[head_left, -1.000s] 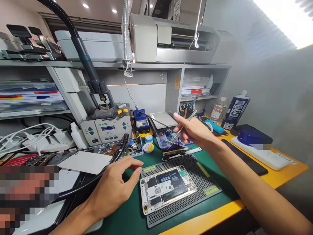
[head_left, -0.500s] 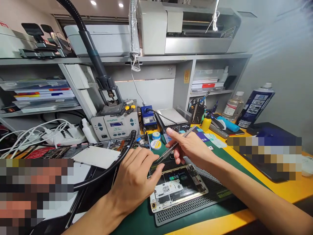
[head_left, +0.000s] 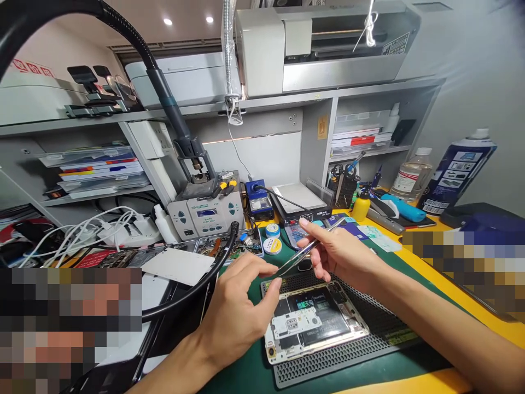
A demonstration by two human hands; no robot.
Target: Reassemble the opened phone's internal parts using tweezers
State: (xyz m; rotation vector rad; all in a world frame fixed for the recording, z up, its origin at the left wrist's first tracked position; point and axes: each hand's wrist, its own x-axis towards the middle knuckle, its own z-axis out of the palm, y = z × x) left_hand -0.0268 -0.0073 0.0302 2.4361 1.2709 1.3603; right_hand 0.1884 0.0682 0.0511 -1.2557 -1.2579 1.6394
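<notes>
My right hand (head_left: 338,249) holds a pair of metal tweezers (head_left: 301,253), pinched between thumb and fingers, with the tips pointing left and down. My left hand (head_left: 246,309) is at those tips, its thumb and index finger curved and slightly apart. Whether the fingertips touch the tweezers I cannot tell, and nothing shows between them. Below both hands lies an opened phone (head_left: 318,317), its black battery (head_left: 324,314) and a pale metal cover plate (head_left: 296,323) exposed. The phone rests on a grey perforated pad (head_left: 324,358), and my left thumb hides part of its left edge.
A green mat (head_left: 241,366) covers the yellow bench. Behind stand a soldering station (head_left: 207,216), a tray of small parts (head_left: 250,246), round tins (head_left: 272,245) and a yellow bottle (head_left: 361,207). A black hose (head_left: 192,284) curves past my left hand.
The view has shifted, so the bench appears farther right. My left thumb and index finger have come closer together. The tweezers have turned slightly and both their arms now show.
</notes>
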